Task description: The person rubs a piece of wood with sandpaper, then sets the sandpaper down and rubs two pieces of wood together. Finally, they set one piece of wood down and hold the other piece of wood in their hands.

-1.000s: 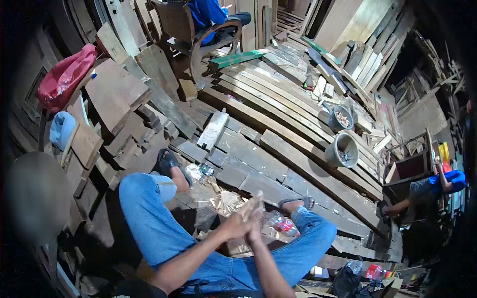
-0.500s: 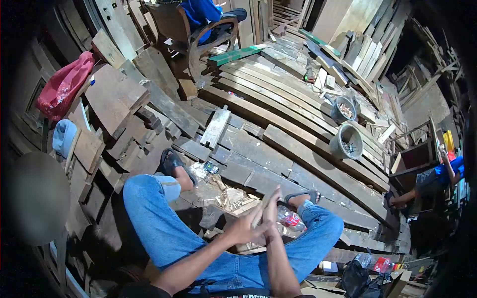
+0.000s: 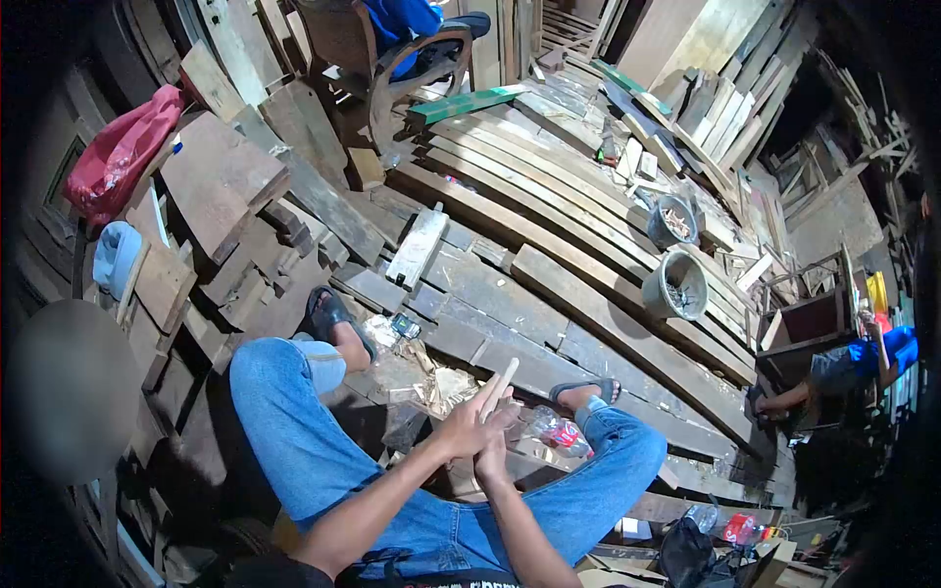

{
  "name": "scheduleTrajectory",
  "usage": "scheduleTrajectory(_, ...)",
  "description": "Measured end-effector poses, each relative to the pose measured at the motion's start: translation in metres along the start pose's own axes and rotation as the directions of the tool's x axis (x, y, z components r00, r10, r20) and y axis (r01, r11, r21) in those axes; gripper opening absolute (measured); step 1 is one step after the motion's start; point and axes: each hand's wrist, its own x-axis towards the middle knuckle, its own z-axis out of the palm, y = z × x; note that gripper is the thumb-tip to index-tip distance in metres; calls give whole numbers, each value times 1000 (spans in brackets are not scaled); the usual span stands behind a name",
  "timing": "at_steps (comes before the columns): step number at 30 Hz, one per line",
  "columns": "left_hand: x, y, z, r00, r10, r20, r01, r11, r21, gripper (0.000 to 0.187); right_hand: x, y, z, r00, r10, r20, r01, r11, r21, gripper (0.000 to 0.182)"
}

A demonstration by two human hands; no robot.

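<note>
pale stick (image 3: 501, 389): between both hands, above the gap between the knees; slanting up and away, top end poking out past the fingers
what is new: more of the pale stick in plain sight than half a second ago; back then, mostly hidden behind right-hand fingers pointing straight up; now, those fingers lower and laid across
what that means: most likely a fresh grip or a small turn of the pale stick, with both hands still busy at the same work; only a guess from so short a look
left hand (image 3: 459, 431): closed in narrow, seemingly round the low part of the pale stick
right hand (image 3: 493, 451): close up against the left hand, fingers partly spread over the same spot; cannot tell if gripping, pressing or rubbing
look of the stick: thin, light tan, quite straight; top end seemingly blunt; much like wood, but too small to be sure; low end hidden by the hands
wood chips (image 3: 446, 390): in a messy heap just past the hands; pale and thin
bottle (image 3: 561, 433): clear with a red label; lying near the right hand, apart from it
blue jeans (image 3: 299, 421): on legs bent and spread wide, with both hands in the middle
near bucket (image 3: 655, 292): on the long boards (image 3: 588, 312), well apart from the hands; small dark bits inside
</note>
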Motion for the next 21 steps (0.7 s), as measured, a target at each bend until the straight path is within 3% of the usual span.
scheduleTrajectory(1, 0, 8, -2, 1000, -2, 3, 2, 999, -48, 93, 10, -4, -1, 1000, 17, 12, -18, 1000, 16, 76)
scheduleTrajectory(2, -4, 8, 0, 1000, 9, 27, -11, 999, 42, 96, 22, -4, -4, 999, 35, 23, -35, 999, 31, 77)
scheduleTrajectory(3, -11, 8, 5, 998, 16, 57, -23, 991, 133, 100, 29, -1, -10, 997, 55, 55, -50, 995, -85, 78)
scheduleTrajectory(4, -15, 1, 13, 991, 134, 23, -136, 971, 198, 105, 36, 1, -16, 993, 76, 87, -57, 978, -201, 79)
scheduleTrajectory(7, -15, -9, 15, 986, 165, 17, -164, 947, 275, 99, 19, 3, -17, 978, -174, 116, 208, 852, -481, 74)
scheduleTrajectory(8, -8, -14, 9, 996, 84, 3, -83, 980, 183, 99, 11, -1, -21, 960, -240, 144, 278, 773, -570, 73)
scheduleTrajectory(10, 1, 19, -10, 997, -74, 12, 73, 996, 59, 100, 5, -28, -17, 992, -107, 69, 126, 908, -398, 71)
scheduleTrajectory(12, -4, 5, -7, 999, -43, 29, 39, 991, 127, 101, 9, -63, 2, 999, 34, 27, -29, 984, -176, 71)
scheduleTrajectory(14, -17, 1, 4, 999, -22, 46, 10, 969, 245, 100, 35, -45, -8, 998, 66, 13, -65, 997, -46, 71)
scheduleTrajectory(15, -15, -16, 11, 989, 140, 37, -145, 958, 248, 101, 54, -9, -12, 996, -81, -34, 84, 992, 91, 68)
scheduleTrajectory(16, -13, -11, 8, 996, 82, 38, -88, 975, 206, 102, 46, -5, -24, 987, -8, 163, -5, 997, 74, 68)
scheduleTrajectory(17, -12, -5, 6, 999, 22, 42, -28, 987, 157, 104, 45, 42, -41, 956, -192, 222, 259, 906, -336, 67)
scheduleTrajectory(18, -4, -2, -3, 997, -54, 61, 42, 984, 173, 105, 44, 88, -58, 889, -368, 272, 450, 591, -669, 72)
scheduleTrajectory(20, 4, -5, -10, 984, -153, 94, 152, 988, 24, 105, 2, 5, -5, 972, -183, 146, 221, 924, -313, 69)
scheduleTrajectory(21, 2, -3, -7, 991, -113, 77, 109, 992, 65, 104, 8, -24, -3, 986, -92, 140, 123, 967, -225, 69)
